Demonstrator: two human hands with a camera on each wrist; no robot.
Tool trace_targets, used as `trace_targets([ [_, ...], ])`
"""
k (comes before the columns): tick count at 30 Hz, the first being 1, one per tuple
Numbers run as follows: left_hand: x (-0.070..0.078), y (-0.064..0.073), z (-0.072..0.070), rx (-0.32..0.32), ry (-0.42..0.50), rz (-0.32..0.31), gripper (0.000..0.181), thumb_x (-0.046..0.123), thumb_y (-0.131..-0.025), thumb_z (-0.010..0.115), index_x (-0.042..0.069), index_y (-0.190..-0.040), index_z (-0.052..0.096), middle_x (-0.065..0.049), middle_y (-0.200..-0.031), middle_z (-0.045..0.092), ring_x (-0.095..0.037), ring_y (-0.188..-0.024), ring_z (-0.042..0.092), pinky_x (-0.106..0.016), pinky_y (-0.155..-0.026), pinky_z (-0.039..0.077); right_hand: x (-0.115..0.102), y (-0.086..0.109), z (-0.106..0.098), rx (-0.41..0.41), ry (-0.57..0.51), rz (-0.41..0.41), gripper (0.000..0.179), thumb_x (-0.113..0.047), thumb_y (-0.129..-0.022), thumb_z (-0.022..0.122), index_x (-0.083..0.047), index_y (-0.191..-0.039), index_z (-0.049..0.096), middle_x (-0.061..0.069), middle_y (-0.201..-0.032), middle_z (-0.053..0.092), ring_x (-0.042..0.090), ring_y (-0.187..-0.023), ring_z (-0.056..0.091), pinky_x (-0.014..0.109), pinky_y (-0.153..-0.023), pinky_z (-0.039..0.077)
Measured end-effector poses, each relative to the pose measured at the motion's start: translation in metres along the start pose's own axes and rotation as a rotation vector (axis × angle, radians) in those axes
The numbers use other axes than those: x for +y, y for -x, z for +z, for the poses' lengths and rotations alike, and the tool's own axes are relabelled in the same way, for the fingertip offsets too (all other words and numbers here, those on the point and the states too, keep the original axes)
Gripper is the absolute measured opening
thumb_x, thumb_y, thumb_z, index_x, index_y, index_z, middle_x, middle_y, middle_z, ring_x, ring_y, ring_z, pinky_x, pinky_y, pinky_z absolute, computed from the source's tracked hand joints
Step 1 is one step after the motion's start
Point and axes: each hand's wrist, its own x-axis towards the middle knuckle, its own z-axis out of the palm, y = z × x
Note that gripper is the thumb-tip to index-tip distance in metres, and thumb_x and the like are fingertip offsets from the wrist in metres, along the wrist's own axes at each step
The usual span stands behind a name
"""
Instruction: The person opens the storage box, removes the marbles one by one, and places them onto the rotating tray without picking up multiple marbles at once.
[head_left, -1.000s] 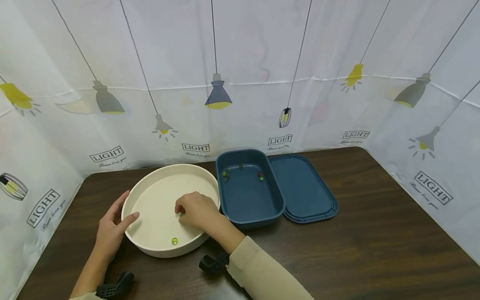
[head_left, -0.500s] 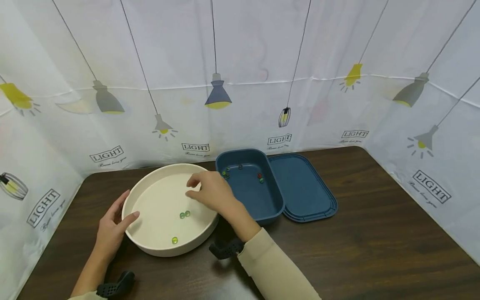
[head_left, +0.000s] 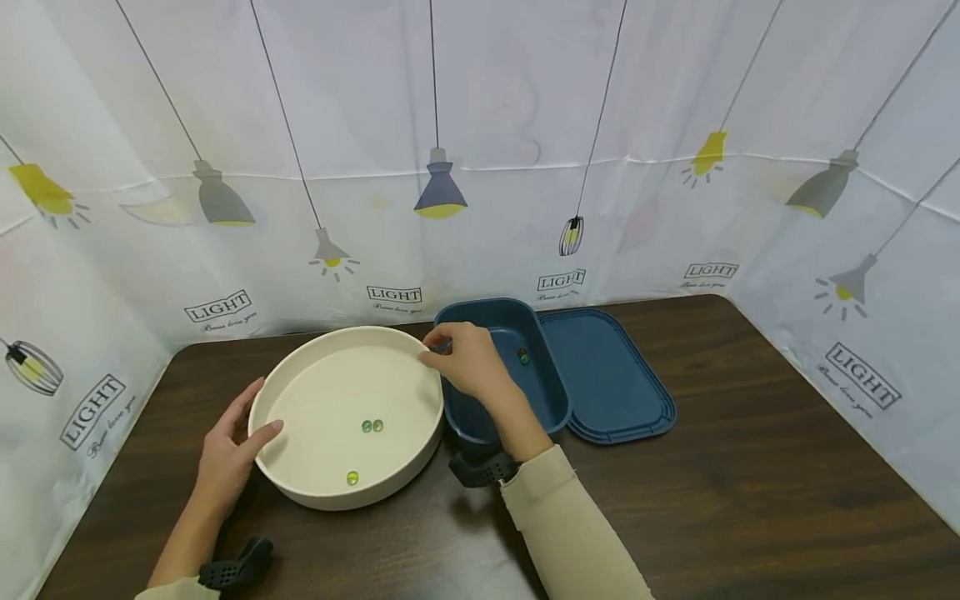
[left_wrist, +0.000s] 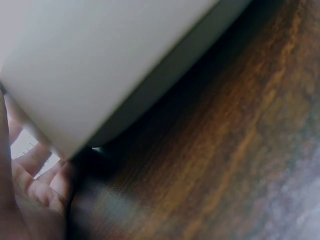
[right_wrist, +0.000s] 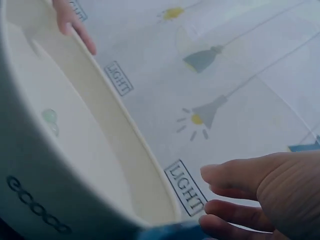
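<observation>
In the head view, my left hand (head_left: 228, 454) holds the left side of a round cream tray (head_left: 322, 392), thumb over the rim. Two pale green marbles (head_left: 367, 427) lie side by side on the tray floor, and a yellow-green marble (head_left: 352, 478) lies nearer the front. My right hand (head_left: 476, 358) is over the left rim of a blue rectangular container (head_left: 472, 417), thumb and fingers curved towards each other. I cannot tell whether a marble is between them. Dark red and green marbles (head_left: 524, 357) show inside the container; its left part is hidden behind this hand.
A blue lid (head_left: 607, 375) lies flat to the right of the container. The brown wooden table (head_left: 735, 442) extends to the right and front. A white curtain (head_left: 495, 92) printed with lamps stands behind and at both sides.
My right hand has lifted from beside the green marbles and moved right and back, across the tray to the container. The left hand keeps its hold on the tray.
</observation>
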Motion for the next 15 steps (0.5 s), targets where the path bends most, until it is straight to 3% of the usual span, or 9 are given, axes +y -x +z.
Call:
trace_targets([
  [6, 0.000, -0.001, 0.003, -0.018, 0.014, -0.006, 0.070, 0.020, -0.099, 0.065, 0.013, -0.160, 0.031, -0.021, -0.161, 0.036, 0.015, -0.119, 0.046, -0.001, -0.085, 0.046, 0.015, 0.002, -0.012, -0.033, -0.062, 0.043, 0.025, -0.030, -0.095, 0.072, -0.014, -0.114, 0.075, 0.004, -0.113, 0.073, 0.024, -0.104, 0.068, 0.036, -0.081, 0.058],
  [11, 0.000, -0.002, 0.003, -0.024, 0.037, -0.009, 0.070, 0.020, -0.099, 0.065, 0.014, -0.160, 0.031, -0.020, -0.162, 0.035, 0.012, -0.120, 0.047, -0.003, -0.085, 0.048, 0.017, -0.006, -0.032, -0.102, -0.094, 0.070, 0.028, -0.030, -0.094, 0.072, -0.015, -0.117, 0.074, 0.004, -0.115, 0.072, 0.023, -0.102, 0.070, 0.034, -0.078, 0.060],
  [15, 0.000, -0.001, 0.000, -0.011, 0.035, -0.015, 0.070, 0.020, -0.099, 0.065, 0.015, -0.160, 0.031, -0.021, -0.162, 0.035, 0.013, -0.119, 0.047, -0.002, -0.085, 0.047, 0.016, -0.020, -0.046, -0.181, -0.038, 0.079, 0.031, -0.030, -0.094, 0.072, -0.014, -0.121, 0.071, 0.005, -0.115, 0.071, 0.025, -0.096, 0.069, 0.034, -0.076, 0.059],
])
